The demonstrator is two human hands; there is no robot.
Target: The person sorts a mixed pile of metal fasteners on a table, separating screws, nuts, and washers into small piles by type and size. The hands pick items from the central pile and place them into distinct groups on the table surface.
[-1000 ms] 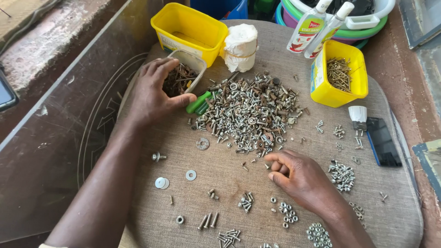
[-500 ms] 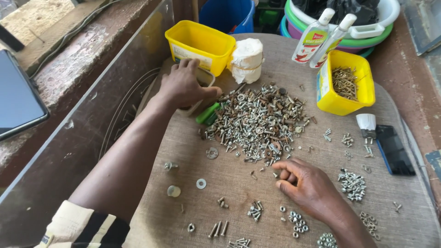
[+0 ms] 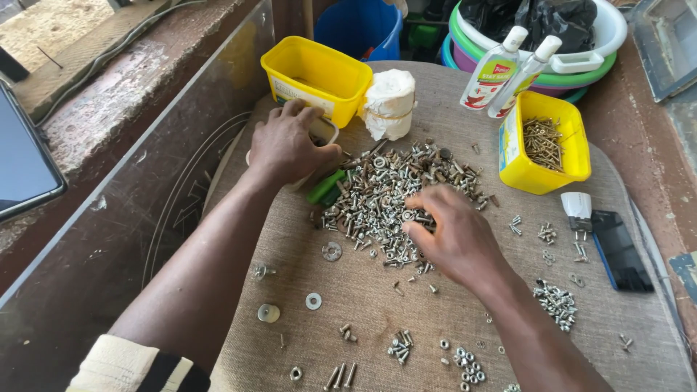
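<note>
Two bare forearms are seen, no gloves worn. Left hand point(image 3: 287, 149): no ring, no watch, no band at the wrist. Right hand point(image 3: 450, 236): likewise unadorned, wrist bare. Fingers point(image 3: 417, 234) are uncovered, nails kept short as far as can be told. A sleeve point(image 3: 134, 366) is seen only on the left arm, pushed up near the elbow: cream or pale-yellow fabric crossed by dark stripes, with a ribbed-looking cuff edge. No sleeve is visible on the right arm within view.

yellow tub point(image 3: 317, 77) rear-left | two sanitizer bottles point(image 3: 512, 69) rear | black phone point(image 3: 618, 250) right | stacked basins point(image 3: 581, 69) rear
</note>
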